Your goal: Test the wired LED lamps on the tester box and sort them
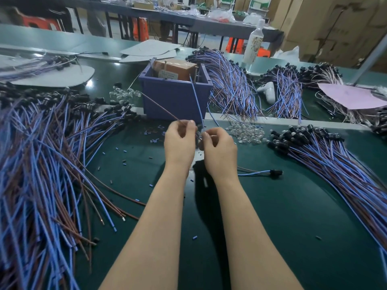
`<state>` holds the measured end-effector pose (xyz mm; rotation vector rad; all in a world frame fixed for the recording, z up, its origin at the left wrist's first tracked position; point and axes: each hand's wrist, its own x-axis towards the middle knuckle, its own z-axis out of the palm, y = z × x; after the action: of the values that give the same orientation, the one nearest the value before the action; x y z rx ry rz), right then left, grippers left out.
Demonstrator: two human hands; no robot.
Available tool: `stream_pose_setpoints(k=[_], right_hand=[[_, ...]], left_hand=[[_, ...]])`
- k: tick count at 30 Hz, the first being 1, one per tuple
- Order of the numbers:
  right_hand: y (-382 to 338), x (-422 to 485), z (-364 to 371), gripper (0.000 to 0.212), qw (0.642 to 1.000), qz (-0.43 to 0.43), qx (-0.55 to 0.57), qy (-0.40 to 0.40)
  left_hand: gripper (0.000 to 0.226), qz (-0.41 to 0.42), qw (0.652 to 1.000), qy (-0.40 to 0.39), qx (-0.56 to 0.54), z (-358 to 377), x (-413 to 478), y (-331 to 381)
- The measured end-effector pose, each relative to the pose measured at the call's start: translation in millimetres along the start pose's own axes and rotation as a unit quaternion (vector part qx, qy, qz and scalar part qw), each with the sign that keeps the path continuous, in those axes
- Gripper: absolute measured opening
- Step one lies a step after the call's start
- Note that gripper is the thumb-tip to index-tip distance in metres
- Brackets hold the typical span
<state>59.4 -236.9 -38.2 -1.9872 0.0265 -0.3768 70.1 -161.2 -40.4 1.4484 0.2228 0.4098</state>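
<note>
My left hand (179,141) and my right hand (217,149) meet above the green mat, both pinching one wired LED lamp. Its brown wire (159,107) slants up to the left from my left fingers. Its blue wire (195,97) rises from between my hands toward the tester box (176,99), a purple bin holding a brown unit with upright metal pins. The lamp's head is hidden between my fingers. Large piles of blue-and-brown wired lamps lie at the left (41,164) and at the right (335,155).
Clear loose LED bulbs (247,132) lie right of my hands, more (125,94) left of the bin. A single wired lamp (261,173) rests on the mat by my right wrist. More lamp bundles (230,84), a white bottle (254,42) and a pink sheet (351,95) sit behind.
</note>
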Motion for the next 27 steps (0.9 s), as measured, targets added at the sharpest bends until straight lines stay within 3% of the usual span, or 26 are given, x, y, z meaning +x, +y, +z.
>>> stream_pose_setpoints(k=[2, 10, 20, 27], right_hand=[[0.5, -0.9, 1.4, 0.01, 1.0, 0.005, 0.013, 0.015], [2.0, -1.1, 2.9, 0.008, 0.997, 0.028, 0.033, 0.069], [0.0, -3.9, 4.6, 0.013, 0.998, -0.007, -0.009, 0.056], [-1.5, -5.9, 4.5, 0.014, 0.998, -0.025, -0.017, 0.052]], left_hand=[[0.01, -0.008, 0.999, -0.034, 0.038, 1.2, -1.1, -2.2], [0.016, -0.029, 0.998, -0.043, 0.048, 3.3, -1.2, -1.2], [0.053, 0.058, 0.988, -0.016, 0.142, -0.9, -4.2, -0.8], [0.051, 0.067, 0.986, -0.029, 0.15, -2.6, 0.6, -2.8]])
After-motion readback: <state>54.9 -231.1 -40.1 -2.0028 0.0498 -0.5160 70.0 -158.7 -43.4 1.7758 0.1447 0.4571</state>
